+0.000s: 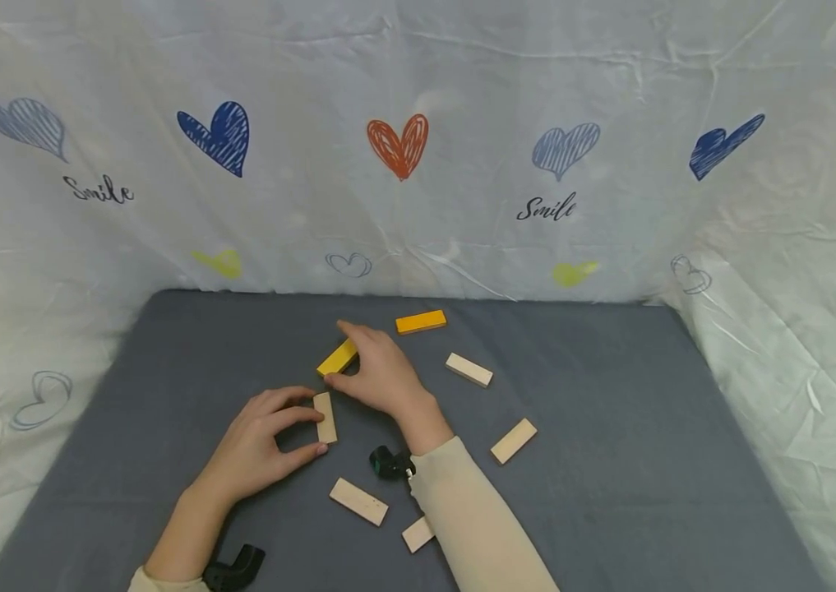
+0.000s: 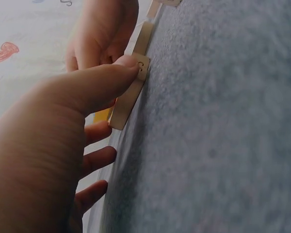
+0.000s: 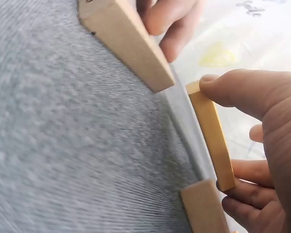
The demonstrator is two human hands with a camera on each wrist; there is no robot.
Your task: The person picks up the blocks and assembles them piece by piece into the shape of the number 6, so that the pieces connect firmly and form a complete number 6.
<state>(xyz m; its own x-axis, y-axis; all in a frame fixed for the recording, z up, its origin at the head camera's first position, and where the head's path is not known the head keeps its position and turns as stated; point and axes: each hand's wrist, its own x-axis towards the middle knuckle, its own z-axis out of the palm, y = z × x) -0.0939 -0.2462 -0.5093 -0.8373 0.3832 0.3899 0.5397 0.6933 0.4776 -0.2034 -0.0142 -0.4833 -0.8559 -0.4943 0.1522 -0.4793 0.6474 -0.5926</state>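
Observation:
In the head view my left hand [image 1: 264,440] grips a plain wooden block [image 1: 326,419], thumb at its near end and fingers along its left side and far end. The left wrist view shows the thumb on the end of that block [image 2: 128,99], which has a dark mark. Farther back, my right hand [image 1: 383,370] holds a yellow block [image 1: 336,359] lengthwise. In the right wrist view its thumb is on one end of the yellow block [image 3: 211,133] and fingers are at the other. My right palm hides part of it in the head view.
A second yellow block [image 1: 421,321] lies at the back of the grey table [image 1: 610,477]. Plain blocks lie to the right [image 1: 469,370], farther right [image 1: 514,441] and in front [image 1: 358,501]. Another block [image 1: 418,534] is partly under the right sleeve. A white printed cloth [image 1: 462,222] hangs behind.

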